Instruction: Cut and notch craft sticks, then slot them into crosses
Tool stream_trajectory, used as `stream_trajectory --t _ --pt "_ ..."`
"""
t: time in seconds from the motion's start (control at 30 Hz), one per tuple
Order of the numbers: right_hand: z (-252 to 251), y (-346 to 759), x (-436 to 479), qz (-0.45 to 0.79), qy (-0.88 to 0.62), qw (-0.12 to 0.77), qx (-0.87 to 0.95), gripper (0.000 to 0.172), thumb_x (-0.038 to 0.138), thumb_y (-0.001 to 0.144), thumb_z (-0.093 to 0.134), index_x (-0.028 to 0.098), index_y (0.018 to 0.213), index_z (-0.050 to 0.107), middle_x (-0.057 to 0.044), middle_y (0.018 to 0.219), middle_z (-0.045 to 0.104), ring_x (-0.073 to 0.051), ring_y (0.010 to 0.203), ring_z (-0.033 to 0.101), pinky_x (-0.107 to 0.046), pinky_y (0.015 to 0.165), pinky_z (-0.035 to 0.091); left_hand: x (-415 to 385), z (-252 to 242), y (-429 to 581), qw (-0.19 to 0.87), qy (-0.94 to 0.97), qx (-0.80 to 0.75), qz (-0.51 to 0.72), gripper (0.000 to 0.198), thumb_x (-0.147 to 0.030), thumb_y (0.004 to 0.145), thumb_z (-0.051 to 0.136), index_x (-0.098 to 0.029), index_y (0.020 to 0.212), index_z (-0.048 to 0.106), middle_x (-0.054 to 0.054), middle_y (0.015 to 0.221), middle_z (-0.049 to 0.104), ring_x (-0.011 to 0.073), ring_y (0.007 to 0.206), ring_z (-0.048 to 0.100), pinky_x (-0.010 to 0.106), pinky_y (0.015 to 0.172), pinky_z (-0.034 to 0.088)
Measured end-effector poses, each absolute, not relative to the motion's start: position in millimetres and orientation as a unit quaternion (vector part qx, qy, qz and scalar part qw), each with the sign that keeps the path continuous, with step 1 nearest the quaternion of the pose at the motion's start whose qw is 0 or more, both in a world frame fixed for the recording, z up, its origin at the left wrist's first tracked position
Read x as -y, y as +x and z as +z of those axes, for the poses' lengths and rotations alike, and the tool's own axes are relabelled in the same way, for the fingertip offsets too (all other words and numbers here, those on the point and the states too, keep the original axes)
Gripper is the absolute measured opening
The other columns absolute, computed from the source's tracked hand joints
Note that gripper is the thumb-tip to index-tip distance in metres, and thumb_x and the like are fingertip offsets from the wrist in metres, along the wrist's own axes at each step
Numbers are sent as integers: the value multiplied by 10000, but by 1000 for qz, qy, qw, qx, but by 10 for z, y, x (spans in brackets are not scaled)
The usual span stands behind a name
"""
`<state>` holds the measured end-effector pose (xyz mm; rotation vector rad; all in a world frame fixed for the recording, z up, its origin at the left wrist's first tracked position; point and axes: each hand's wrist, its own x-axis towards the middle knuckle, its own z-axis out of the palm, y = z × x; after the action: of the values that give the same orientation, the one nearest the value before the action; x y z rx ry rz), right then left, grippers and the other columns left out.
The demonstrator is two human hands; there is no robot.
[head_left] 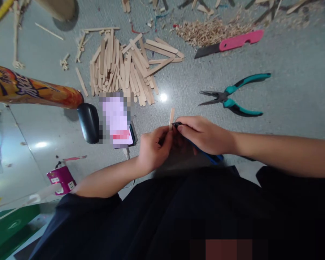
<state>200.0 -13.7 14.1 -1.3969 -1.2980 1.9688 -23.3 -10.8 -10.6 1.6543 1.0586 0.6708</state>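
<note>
We are working at the near edge of a grey counter (295,94), our body in dark clothing covering that edge. Toward the left edge, an orange canister (35,86) is lying or standing; we cannot be telling which. A pile of wooden sticks (107,61) is spreading toward the far edge, left of the middle. Toward the far right corner, a heap of wood shavings (211,32) is sitting, with a pink-handled knife (230,44) lying just beside it on the near side. Between that knife and our right forearm, teal-handled pliers (224,97) are lying with their handles spread toward the right edge. Our right hand (199,133) is wrapping around a blue-handled tool (213,158), whose dark tip is pointing at our left hand (154,150). Left of that hand, a phone (115,112) is lying, partly pixelated, with a black rounded object (88,123) just beside it. A purple socket block (61,180) is sitting toward the near left corner. Smallest of all, one short stick (171,116) is poking up toward the far edge, our left thumb and fingers pinching its near end. The tool's tip is meeting its side, though we cannot be telling whether it is biting.
</note>
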Motion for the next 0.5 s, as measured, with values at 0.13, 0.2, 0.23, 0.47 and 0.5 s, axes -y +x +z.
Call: stream_trajectory --t 0.13,0.2,0.23,0.47,0.5 --pt "178 1981 168 715 -524 176 428 335 151 1227 431 251 967 616 9 807 725 -171 584 780 -238 385 578 116 -128 -274 431 744 -440 259 213 -224 1166 688 -202 1023 846 0 740 845 106 599 766 199 602 564" --pt "213 1972 175 728 -533 162 401 352 143 1236 406 252 951 584 27 782 698 -159 522 766 -234 379 560 116 -140 -299 397 773 -434 239 212 -252 1184 673 -194 1099 858 24 782 863 127 626 780 227 618 570" --pt "229 1968 175 734 -534 156 389 360 137 1239 395 250 946 572 34 769 690 -150 492 753 -230 378 554 115 -147 -309 381 786 -428 231 217 -258 1193 660 -186 1145 860 35 808 873 135 643 790 236 627 575" --pt "234 1970 149 754 -533 146 354 401 104 1237 367 237 914 564 44 715 690 -127 428 699 -223 381 545 130 -229 -309 320 826 -402 232 231 -217 1202 623 -164 1132 836 55 820 866 144 664 799 236 637 554" --pt "227 1972 144 755 -534 143 353 405 104 1235 373 235 904 565 44 705 687 -129 428 701 -224 382 544 136 -238 -305 318 826 -403 234 223 -216 1199 628 -166 1144 838 53 824 867 145 666 799 238 642 555"
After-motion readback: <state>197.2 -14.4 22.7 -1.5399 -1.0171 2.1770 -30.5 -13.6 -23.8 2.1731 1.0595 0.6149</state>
